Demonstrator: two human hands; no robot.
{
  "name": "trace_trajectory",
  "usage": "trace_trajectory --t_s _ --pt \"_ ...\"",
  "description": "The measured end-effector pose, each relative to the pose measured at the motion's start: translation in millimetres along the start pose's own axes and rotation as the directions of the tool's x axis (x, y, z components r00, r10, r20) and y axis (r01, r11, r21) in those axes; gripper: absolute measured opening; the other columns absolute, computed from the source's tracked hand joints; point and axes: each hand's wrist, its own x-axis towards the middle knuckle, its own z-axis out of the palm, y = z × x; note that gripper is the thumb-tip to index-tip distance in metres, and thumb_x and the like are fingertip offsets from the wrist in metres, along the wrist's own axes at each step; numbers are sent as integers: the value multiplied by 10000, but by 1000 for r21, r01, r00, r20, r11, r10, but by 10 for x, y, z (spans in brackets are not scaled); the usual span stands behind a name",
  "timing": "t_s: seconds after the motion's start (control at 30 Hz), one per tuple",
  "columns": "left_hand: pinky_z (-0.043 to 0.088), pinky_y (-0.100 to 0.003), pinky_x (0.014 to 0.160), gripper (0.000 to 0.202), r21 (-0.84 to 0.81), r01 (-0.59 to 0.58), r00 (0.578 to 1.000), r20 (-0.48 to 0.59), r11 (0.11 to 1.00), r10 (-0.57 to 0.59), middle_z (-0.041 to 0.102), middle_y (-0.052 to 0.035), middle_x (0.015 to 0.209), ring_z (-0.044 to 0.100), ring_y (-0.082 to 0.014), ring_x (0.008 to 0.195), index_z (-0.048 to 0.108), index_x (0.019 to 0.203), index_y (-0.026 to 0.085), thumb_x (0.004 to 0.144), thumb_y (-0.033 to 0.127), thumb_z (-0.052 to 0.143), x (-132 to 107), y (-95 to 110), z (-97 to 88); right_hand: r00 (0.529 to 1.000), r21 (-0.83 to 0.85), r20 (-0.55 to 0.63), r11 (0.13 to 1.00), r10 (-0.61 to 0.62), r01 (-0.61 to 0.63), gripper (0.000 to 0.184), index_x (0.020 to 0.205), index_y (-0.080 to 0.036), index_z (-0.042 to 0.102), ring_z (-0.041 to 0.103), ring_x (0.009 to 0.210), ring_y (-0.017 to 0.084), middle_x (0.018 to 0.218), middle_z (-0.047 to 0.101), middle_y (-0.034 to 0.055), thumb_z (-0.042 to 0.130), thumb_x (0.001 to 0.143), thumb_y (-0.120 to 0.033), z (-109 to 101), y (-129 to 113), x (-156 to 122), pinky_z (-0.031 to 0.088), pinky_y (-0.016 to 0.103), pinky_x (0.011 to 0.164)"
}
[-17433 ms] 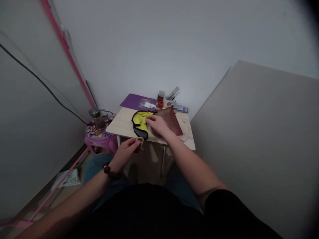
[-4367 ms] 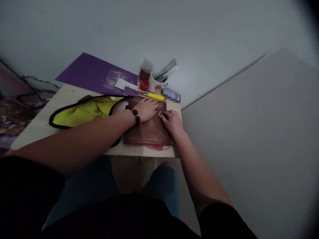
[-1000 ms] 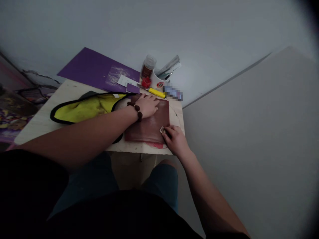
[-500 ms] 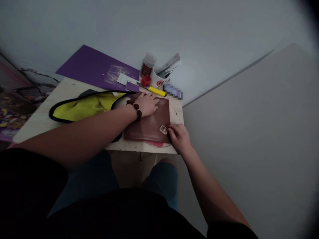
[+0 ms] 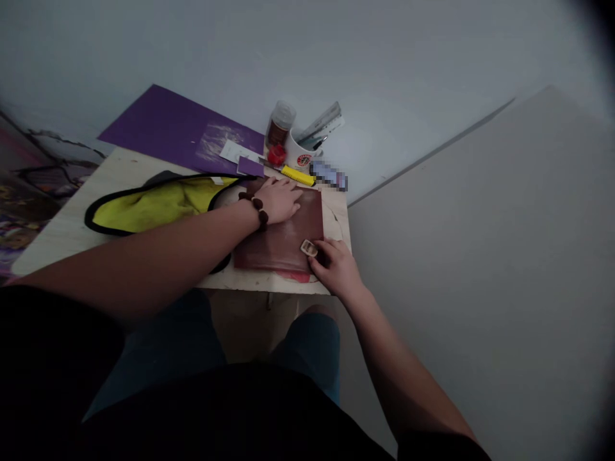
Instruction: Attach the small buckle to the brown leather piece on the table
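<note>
Through the head view I saw a pale wooden tabletop (image 5: 254, 282) against a plain grey wall (image 5: 408, 64), a smooth grey panel (image 5: 480, 256) rising on its right. A brown, leather-like sheet (image 5: 273, 246) lay flat near the front edge, faintly shiny with whitish scuffs. The left hand (image 5: 278, 200) rested on it palm down, fingers loosely spread. The right hand (image 5: 339, 269) pinched one end of a small, pale, oblong piece (image 5: 309, 248) with a recessed middle, at the sheet's right side; I couldn't tell whether it touched the surface. Leftward lay creased yellow fabric (image 5: 148, 208), bound in black; behind it, a stiff purple sheet (image 5: 158, 118).
</note>
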Motion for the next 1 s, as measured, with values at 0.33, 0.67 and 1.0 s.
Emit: trace_trajectory --t_s 0.33,0.67,1.0 --pt "331 -578 1357 529 20 -8 1000 11 1000 8 616 -156 1732 512 -361 1629 705 1585 212 1151 411 477 -4 8 -28 999 -113 -28 993 34 -37 350 867 -257 758 687 971 318 956 780 103 844 1029 -555 -20 -90 79 581 485 901" --pt "332 -577 1361 519 13 -5 1000 4 1000 5 609 -156 1740 512 -361 1631 713 1576 218 1147 406 489 -8 5 -23 969 105 92 970 -228 218 325 1415 -274 794 678 1451 330 1580 764 113 732 1096 -280 -123 56 267 568 573 1252" --pt "338 -569 1359 523 37 -9 1000 1 999 9 598 -143 1759 510 -344 1632 708 1578 226 1152 421 474 -11 2 -22 950 144 60 945 -306 295 271 1373 -318 868 726 1310 308 1411 864 66 741 1139 -369 -34 166 296 616 565 1182"
